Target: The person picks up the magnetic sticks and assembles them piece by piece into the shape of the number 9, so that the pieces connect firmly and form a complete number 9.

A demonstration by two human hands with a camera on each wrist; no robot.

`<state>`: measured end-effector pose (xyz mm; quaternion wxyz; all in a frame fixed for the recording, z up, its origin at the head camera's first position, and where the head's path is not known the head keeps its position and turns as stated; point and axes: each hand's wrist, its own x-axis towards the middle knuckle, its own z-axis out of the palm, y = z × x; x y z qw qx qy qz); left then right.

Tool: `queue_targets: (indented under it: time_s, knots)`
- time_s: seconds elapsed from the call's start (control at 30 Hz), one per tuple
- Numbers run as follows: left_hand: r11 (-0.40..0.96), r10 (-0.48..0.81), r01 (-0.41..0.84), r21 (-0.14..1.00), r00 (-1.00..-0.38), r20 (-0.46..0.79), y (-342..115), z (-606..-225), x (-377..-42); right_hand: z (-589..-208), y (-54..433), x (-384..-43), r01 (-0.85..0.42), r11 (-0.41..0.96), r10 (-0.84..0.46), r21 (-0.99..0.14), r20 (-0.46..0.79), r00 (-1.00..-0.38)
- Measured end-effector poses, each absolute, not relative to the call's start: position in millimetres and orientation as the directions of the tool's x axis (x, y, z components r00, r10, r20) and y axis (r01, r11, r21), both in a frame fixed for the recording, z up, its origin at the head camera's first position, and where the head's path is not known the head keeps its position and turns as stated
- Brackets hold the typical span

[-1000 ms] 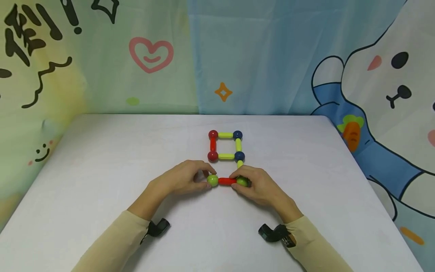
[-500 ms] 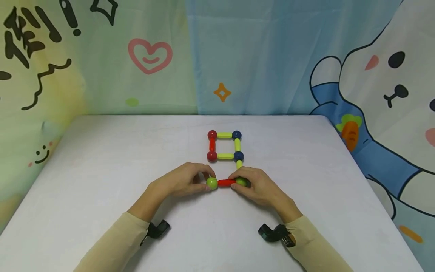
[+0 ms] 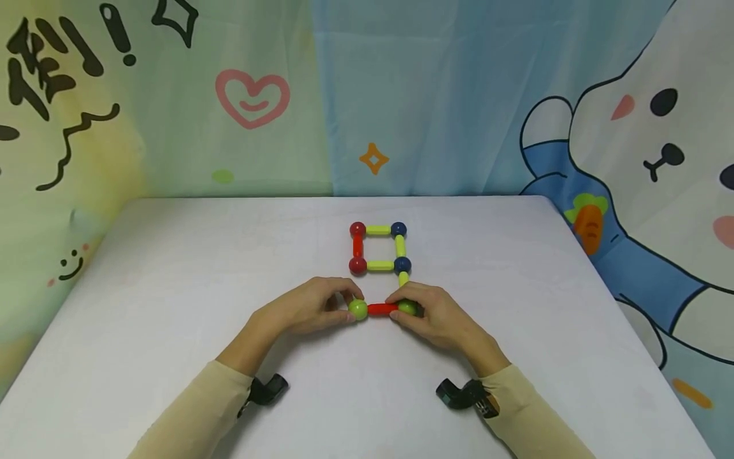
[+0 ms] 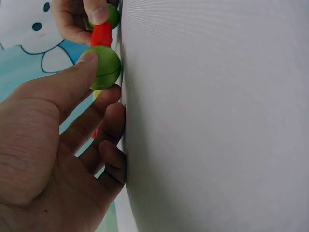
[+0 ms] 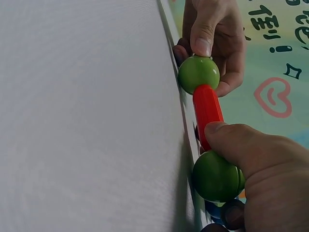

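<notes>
My left hand (image 3: 312,306) pinches a light-green ball (image 3: 358,310) between thumb and fingers. That ball meets the left end of a red rod (image 3: 381,309). With thumb and fingertips, my right hand (image 3: 438,315) grips the rod's right end, beside a second green ball (image 5: 217,176) that the hand partly covers in the head view. A yellow-green rod (image 3: 404,278) runs from behind the right fingers up to a dark blue ball (image 3: 402,264). This blue ball is one corner of a square made of balls and rods.
The square's other corners are a blue ball (image 3: 398,229) and two red balls (image 3: 358,229), joined by yellow-green rods (image 3: 378,230) and one red rod (image 3: 358,247). All lie on a white table (image 3: 172,274). A printed cloth (image 3: 401,95) hangs behind it.
The left green ball and the red rod's left end have shifted slightly towards me, in the left hand's pinch. Both hands keep their holds. The head view has tilted a little.
</notes>
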<state>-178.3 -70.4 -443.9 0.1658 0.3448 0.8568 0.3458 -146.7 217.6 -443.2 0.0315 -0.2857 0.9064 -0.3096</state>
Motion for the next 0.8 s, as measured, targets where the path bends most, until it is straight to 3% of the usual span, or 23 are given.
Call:
queue_targets:
  time_s: [0.6,0.8]
  knots:
    - [0.530,0.677,0.436,0.727,-0.734,-0.054,-78,-450,-171,-449,212,-147,-0.500,0.632,-0.551,-0.592,0.110,-0.827]
    - [0.544,0.664,0.395,0.741,-0.742,-0.092,-79,-448,-172,-450,215,-149,-0.534,0.587,-0.563,-0.609,0.167,-0.810]
